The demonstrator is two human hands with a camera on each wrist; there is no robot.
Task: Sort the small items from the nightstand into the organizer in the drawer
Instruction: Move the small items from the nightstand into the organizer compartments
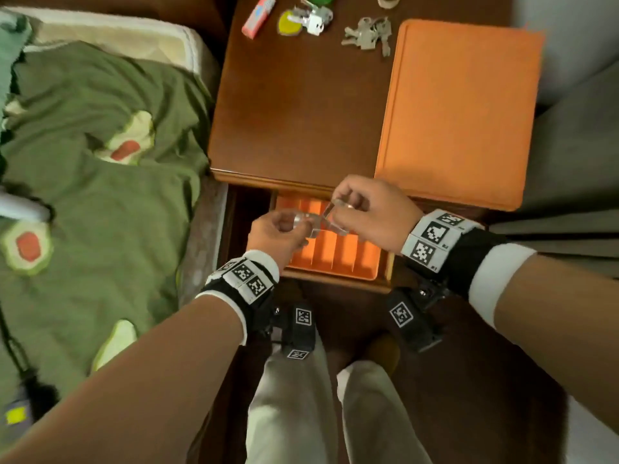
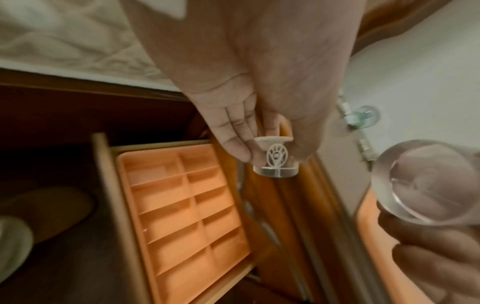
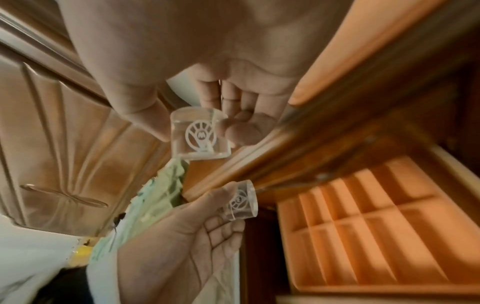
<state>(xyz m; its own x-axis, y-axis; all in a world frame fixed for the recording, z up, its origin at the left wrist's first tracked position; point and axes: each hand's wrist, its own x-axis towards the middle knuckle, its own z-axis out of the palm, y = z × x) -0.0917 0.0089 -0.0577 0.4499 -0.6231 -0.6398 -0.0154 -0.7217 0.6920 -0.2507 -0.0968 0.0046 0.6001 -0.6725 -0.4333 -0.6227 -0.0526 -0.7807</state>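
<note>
Both hands hover over the open drawer, each pinching a small clear acrylic block with a white engraved emblem. My left hand (image 1: 289, 229) holds one clear block (image 2: 275, 158) between thumb and fingers. My right hand (image 1: 346, 204) holds the other clear block (image 3: 200, 135) the same way. The two blocks sit close together in the head view, above the orange organizer (image 1: 335, 259). Its compartments (image 2: 182, 205) that show hold nothing. The hands cover the organizer's far end.
On the brown nightstand top (image 1: 294, 112) lie an orange lid (image 1: 459, 112), a bare key bunch (image 1: 368, 35), keys with a yellow tag (image 1: 301, 20), a pink pack (image 1: 259, 15) and a pale ring (image 1: 388, 0). A bed with a green blanket (image 1: 100, 145) is to the left.
</note>
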